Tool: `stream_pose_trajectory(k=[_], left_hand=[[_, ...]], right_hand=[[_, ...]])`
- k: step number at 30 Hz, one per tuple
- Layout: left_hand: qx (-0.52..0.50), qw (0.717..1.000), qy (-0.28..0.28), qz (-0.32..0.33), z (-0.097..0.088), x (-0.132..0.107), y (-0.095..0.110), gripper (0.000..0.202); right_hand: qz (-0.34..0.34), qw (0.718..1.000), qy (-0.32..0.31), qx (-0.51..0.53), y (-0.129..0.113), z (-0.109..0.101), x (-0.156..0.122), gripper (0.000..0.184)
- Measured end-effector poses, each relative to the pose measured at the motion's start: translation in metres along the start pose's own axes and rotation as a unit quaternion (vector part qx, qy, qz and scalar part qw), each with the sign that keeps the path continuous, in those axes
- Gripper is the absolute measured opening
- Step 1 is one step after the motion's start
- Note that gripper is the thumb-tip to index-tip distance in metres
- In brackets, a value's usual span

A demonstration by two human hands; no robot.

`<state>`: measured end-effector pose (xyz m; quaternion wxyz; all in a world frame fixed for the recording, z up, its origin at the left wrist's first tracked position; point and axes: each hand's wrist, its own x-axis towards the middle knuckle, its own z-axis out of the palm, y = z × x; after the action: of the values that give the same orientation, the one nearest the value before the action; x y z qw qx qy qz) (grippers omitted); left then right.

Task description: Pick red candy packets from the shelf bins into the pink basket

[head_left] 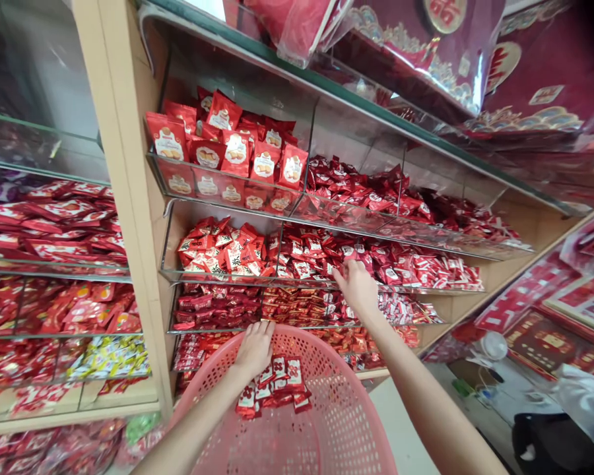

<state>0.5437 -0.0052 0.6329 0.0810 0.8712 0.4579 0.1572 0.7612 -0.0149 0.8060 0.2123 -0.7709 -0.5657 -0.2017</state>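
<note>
A pink perforated plastic basket (pixel 376 412) stands in front of me, with several small red-and-white snack packets (pixel 277 384) inside. My left hand (pixel 254 348) is closed over its far rim, fingers curled across the edge. At the front of a shelf tray, my right hand (pixel 360 290) reaches among red-and-white wrapped packets (pixel 301 267). Its thumb points left and the other fingers bend down, so their tips and anything in them are hidden. Red packets with black lettering (pixel 232 251) fill the compartment to the left.
Glass-fronted shelves above hold biscuit packets (pixel 236 150) and more red sweets (pixel 356 188). A wooden post (pixel 121 165) separates another stocked rack on the left, with yellow packets (pixel 113 356). Boxed red goods (pixel 539 343) lie at the right, near a black object (pixel 549 442) below.
</note>
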Motion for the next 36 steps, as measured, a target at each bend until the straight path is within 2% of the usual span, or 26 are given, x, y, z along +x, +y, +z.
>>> stream_pose_trajectory(k=[4, 8, 13, 15, 17, 18, 19, 22, 24, 27, 29, 31, 36], left_hand=[[-0.001, 1.000, -0.005, -0.005, 0.000, 0.000, -0.001, 0.056], [-0.002, 1.000, 0.000, 0.004, 0.001, 0.000, -0.002, 0.054], [-0.005, 1.000, 0.004, 0.011, 0.002, 0.000, -0.004, 0.055], [-0.008, 1.000, 0.004, 0.012, 0.002, 0.000, -0.004, 0.055], [-0.009, 1.000, 0.006, 0.014, 0.003, 0.000, -0.004, 0.055], [-0.009, 1.000, 0.007, 0.014, 0.003, 0.000, -0.004, 0.054], [-0.007, 1.000, 0.007, 0.013, 0.003, 0.000, -0.004, 0.054], [-0.001, 1.000, 0.010, 0.009, 0.002, 0.000, -0.002, 0.053], [0.001, 1.000, 0.012, 0.008, 0.001, -0.001, 0.000, 0.052], [0.001, 1.000, 0.008, 0.009, 0.001, -0.001, 0.000, 0.051], [-0.001, 1.000, 0.006, 0.008, 0.001, -0.001, 0.000, 0.050], [-0.005, 1.000, 0.009, 0.007, 0.002, -0.001, -0.002, 0.050], [-0.032, 0.999, -0.011, 0.022, -0.001, 0.001, -0.008, 0.055]], right_hand=[[0.021, 0.991, -0.094, -0.091, 0.002, -0.004, 0.016, 0.037], [0.022, 0.988, -0.111, -0.103, 0.002, -0.005, 0.015, 0.028], [0.010, 0.997, -0.064, -0.050, 0.012, -0.007, 0.010, 0.029], [0.011, 0.999, -0.019, 0.027, 0.019, -0.006, 0.007, 0.030], [0.033, 0.985, 0.016, 0.170, 0.023, -0.007, 0.001, 0.032], [0.054, 0.963, 0.017, 0.264, 0.023, -0.008, -0.004, 0.035], [0.079, 0.929, 0.007, 0.362, 0.022, -0.009, -0.010, 0.039], [0.161, 0.793, -0.064, 0.584, 0.010, -0.012, -0.034, 0.047], [0.200, 0.721, -0.118, 0.653, -0.002, -0.011, -0.052, 0.045], [0.239, 0.642, -0.172, 0.708, -0.018, 0.003, -0.079, 0.037], [0.264, 0.602, -0.189, 0.729, -0.026, 0.017, -0.095, 0.035], [0.284, 0.577, -0.199, 0.739, -0.031, 0.031, -0.108, 0.035], [0.284, 0.567, -0.266, 0.726, -0.036, 0.050, -0.134, 0.039]])
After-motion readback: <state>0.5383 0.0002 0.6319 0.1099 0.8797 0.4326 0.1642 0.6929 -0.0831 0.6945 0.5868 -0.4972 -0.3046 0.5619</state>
